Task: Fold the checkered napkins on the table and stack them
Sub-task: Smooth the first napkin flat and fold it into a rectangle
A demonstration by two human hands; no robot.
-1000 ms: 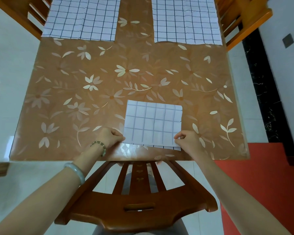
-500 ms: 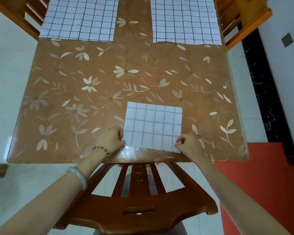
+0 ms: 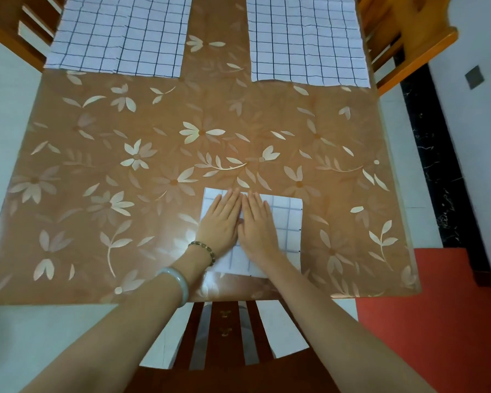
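Head-camera view down onto the table (image 3: 153, 177).

Near edge, a little right of centre: folded napkin (image 3: 284, 219), a compact rectangle lying flat on the floral cover.

On top of it, side by side and touching: left hand (image 3: 220, 222) and right hand (image 3: 257, 226). Palms down, fingers straight and together, pointing toward the far side. Nothing gripped, only the cloth pressed flat (apparently to set the creases).

Far edge: far-left napkin (image 3: 119, 35) and far-right napkin (image 3: 306, 38), both spread open and unfolded. Well apart from each other and from the folded one, with their far parts cut off by the frame.

Progress, as judged: one napkin folded or nearly so, two left to fold, no stack begun. Any further fold intended for the near piece: cannot tell.

Below the near edge: back of a wooden chair (image 3: 224, 373).
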